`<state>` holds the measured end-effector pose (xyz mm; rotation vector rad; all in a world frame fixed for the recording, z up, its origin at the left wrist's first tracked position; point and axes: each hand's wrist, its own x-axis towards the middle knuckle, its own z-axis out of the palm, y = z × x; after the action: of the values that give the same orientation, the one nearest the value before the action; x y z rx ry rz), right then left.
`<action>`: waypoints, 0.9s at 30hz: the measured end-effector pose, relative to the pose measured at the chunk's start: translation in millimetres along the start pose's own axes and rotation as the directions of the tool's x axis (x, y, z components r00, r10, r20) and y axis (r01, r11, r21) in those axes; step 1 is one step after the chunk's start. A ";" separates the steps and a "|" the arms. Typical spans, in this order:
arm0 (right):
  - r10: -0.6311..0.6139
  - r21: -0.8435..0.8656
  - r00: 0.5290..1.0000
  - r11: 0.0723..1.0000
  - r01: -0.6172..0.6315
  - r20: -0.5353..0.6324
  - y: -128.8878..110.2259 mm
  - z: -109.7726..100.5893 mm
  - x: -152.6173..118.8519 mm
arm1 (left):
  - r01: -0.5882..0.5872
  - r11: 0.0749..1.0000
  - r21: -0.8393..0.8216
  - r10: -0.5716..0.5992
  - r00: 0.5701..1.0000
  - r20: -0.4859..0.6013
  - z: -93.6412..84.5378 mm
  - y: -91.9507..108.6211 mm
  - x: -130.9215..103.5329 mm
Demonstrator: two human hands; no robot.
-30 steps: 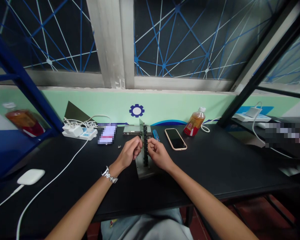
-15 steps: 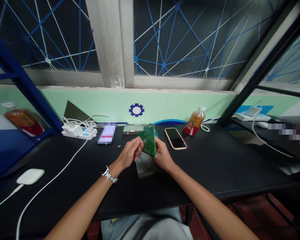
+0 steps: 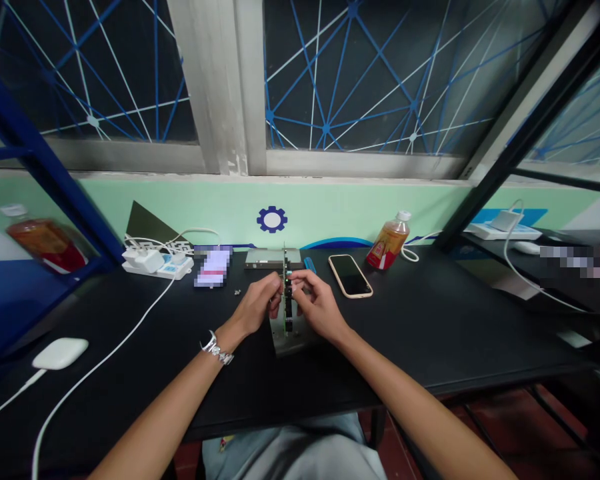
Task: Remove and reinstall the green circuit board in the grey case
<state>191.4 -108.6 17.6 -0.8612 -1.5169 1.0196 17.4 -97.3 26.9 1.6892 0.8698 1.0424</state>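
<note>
A green circuit board (image 3: pixel 288 310) stands nearly edge-on between my hands, its black components facing right. My left hand (image 3: pixel 260 303) has its fingers closed at the board's left face. On the other side my right hand (image 3: pixel 317 300) pinches the board near its components. Beneath it, a grey metal plate or casing (image 3: pixel 285 343) lies on the black table, partly hidden by the board and hands. Behind them rests a second flat metal casing (image 3: pixel 265 259), and a blue tool handle (image 3: pixel 309 265) shows beyond my right hand. Small screws (image 3: pixel 237 292) sit left of my left hand.
A phone (image 3: pixel 351 277) and a bottle of orange drink (image 3: pixel 389 241) are at the right. Leftward are a lit phone (image 3: pixel 213 267), a white power strip (image 3: pixel 175 268), a white case (image 3: pixel 60 353) on a cable, and a long white cord (image 3: pixel 113 357).
The board has turned from showing its green face to nearly edge-on, exposing its component side. My right hand's fingers have shifted up and left on it; my left hand stays almost in place.
</note>
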 end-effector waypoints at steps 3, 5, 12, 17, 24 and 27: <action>0.037 0.124 0.999 0.992 -0.039 0.015 1.6 0.6 2.9 | 0.002 1.000 0.015 -0.002 1.000 -0.027 1.5 -6.7 1.7; 0.060 0.204 0.998 0.977 -0.064 0.025 2.2 0.7 4.9 | 0.014 0.999 0.047 -0.009 0.995 -0.101 0.8 -14.3 4.8; 0.128 0.348 0.989 0.926 -0.146 0.074 -4.2 -0.1 5.9 | 0.235 0.951 -0.202 -0.258 0.961 -0.100 -8.2 -26.4 12.7; 0.202 0.407 0.975 0.886 -0.221 0.090 -11.0 -3.6 5.8 | 0.313 0.869 -0.384 -0.287 0.950 0.125 -7.0 -12.5 9.7; 0.330 0.517 0.942 0.796 -0.314 0.063 -24.5 -18.6 11.3 | 0.231 0.922 -0.312 -0.234 0.972 0.030 -17.2 -4.3 8.7; 0.304 0.438 0.952 0.851 -0.290 0.040 -20.5 -24.3 13.7 | 0.207 0.927 -0.313 -0.221 0.975 -0.011 -19.4 -2.4 9.0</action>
<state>212.8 -99.8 43.3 -0.7918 -1.0748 1.5017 2.9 -81.8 30.8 1.2816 0.8494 1.0118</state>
